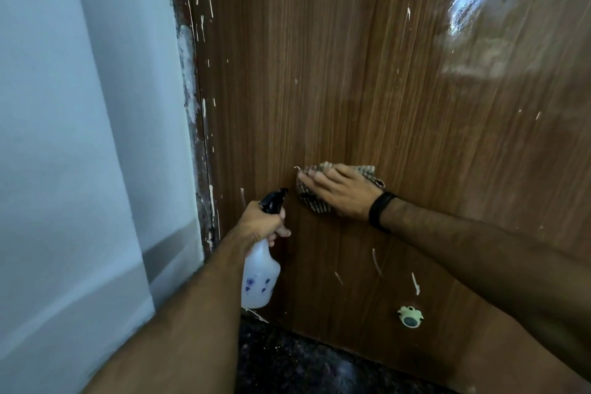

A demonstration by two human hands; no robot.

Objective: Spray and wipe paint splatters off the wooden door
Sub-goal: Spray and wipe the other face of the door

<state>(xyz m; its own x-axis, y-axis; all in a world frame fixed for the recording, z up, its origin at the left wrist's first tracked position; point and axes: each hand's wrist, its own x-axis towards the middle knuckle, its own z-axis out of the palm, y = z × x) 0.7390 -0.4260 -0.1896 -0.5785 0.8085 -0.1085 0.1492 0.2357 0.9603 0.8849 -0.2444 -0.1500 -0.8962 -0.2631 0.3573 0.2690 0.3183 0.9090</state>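
Note:
The brown wooden door (367, 73) fills the view, flecked with white paint splatters (377, 261) low down and along its left edge. My left hand (260, 224) grips the neck of a white spray bottle (259, 281) with a black nozzle pointing at the door. To its right, my right hand (339, 192) lies flat with straight fingers on a checked cloth (315, 201), pressing it against the door. A black band sits on that wrist.
A pale blue wall (80, 137) stands on the left, beside the paint-smeared door frame (192, 89). A round pale doorstop (410, 317) is fixed low on the door. Dark speckled floor (303, 365) lies below.

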